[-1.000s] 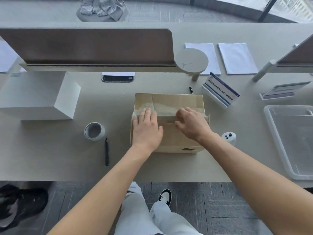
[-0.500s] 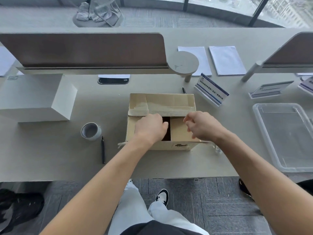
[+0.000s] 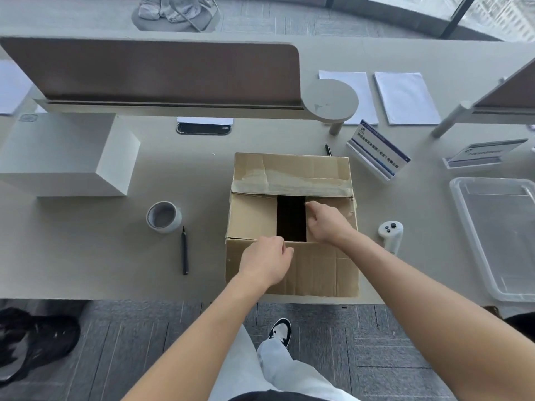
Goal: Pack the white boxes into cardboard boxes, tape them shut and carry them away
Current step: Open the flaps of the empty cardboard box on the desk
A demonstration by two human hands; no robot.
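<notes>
At the table edge, both hands, left hand and right hand, are gripping the cardboard box flaps, opening it, with the white box lying unpacked and the tape roll waiting unused

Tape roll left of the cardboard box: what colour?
The tape roll is white to pale grey; head view.

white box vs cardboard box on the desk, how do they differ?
The white box is plain white and closed; the cardboard box is brown, its flaps parted over a dark gap. The white box sits untouched at far left; the cardboard box is central, under both hands. Both rest on the desk.
</notes>
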